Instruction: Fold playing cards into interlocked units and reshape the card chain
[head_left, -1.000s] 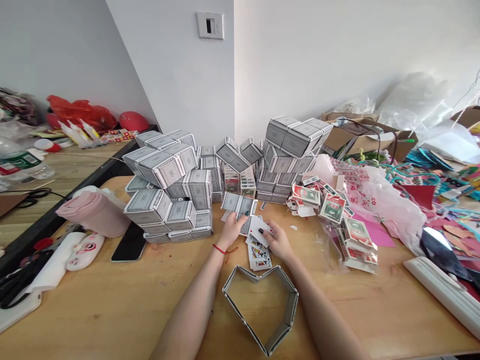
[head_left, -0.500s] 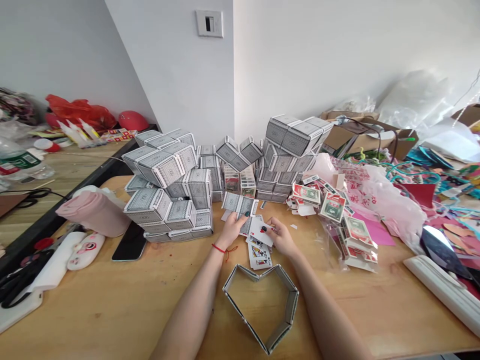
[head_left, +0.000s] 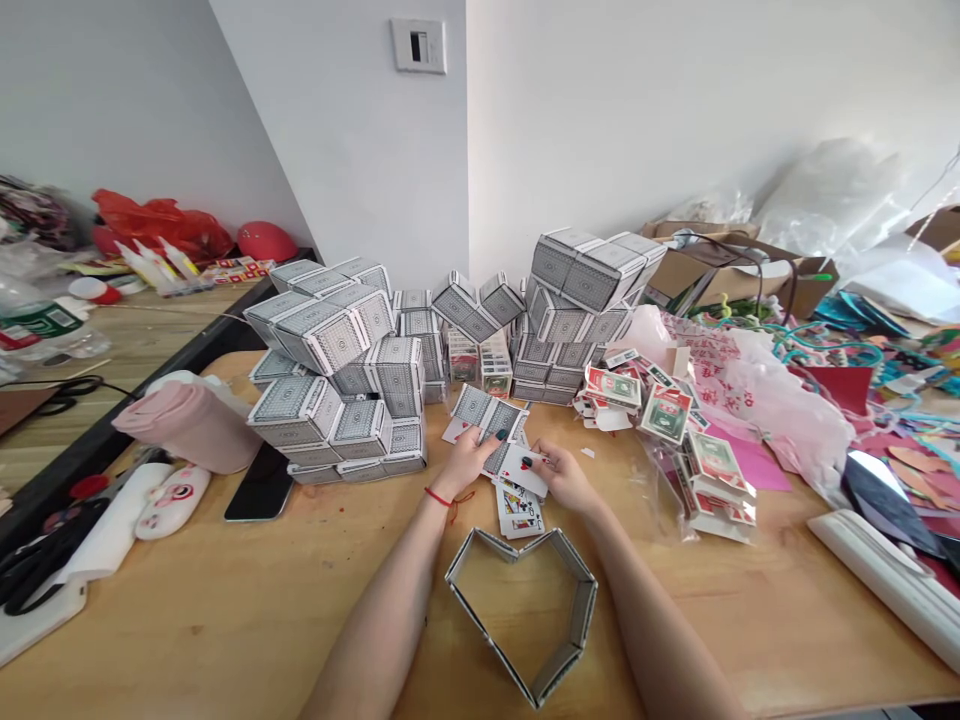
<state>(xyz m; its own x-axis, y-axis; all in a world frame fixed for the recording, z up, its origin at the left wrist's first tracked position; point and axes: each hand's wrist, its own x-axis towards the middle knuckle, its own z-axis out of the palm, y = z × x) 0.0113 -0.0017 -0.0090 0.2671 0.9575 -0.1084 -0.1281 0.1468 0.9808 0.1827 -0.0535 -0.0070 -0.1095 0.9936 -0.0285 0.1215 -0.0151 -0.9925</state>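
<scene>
My left hand (head_left: 466, 462) pinches a small fan of grey-backed playing cards (head_left: 491, 418) just above the wooden table (head_left: 225, 610). My right hand (head_left: 564, 476) grips a single face-up card (head_left: 520, 468) beside that fan, thumb on top. More face-up cards (head_left: 519, 510) lie on the table under both hands. In front of my forearms lies a heart-shaped frame (head_left: 525, 615) made of folded cards.
Stacks of cubes built from cards (head_left: 337, 365) stand behind my hands. Red and green card boxes (head_left: 675, 430) lie at the right beside a pink plastic bag (head_left: 750, 395). A black phone (head_left: 260, 485), a pink roll (head_left: 187, 425) and scissors (head_left: 34, 565) lie at the left.
My left hand has tilted the fan of cards to the right and lifted it slightly. My right hand has turned its card and drawn it closer to the fan.
</scene>
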